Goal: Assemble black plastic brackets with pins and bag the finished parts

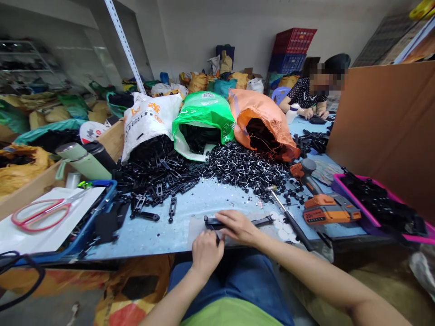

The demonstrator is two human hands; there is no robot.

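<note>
a slim black bar point(212, 221) is partly covered by the fingers of the right hand point(234, 225) near the front edge of a blue surface point(142, 237), its long axis set roughly parallel to that edge. the bar lies just beyond the left hand point(206, 249), while it is crossed from above by the right, the nearer of the two. the left grip is curled beside a dark piece point(218, 236); whether that piece is clasped cannot be told. the right grip is spread over the bar, and whether it is pinched or merely pressed is hidden. past the right hand, a dark length point(263, 220) is seen, though it cannot be told if it belongs to the same bar. toward the surface's right side, white discs point(283, 230), a hammer point(291, 218) and a cordless power tool point(319, 208) are laid out. heaped black parts point(238, 167) are backed by three sacks point(204, 111).
</note>
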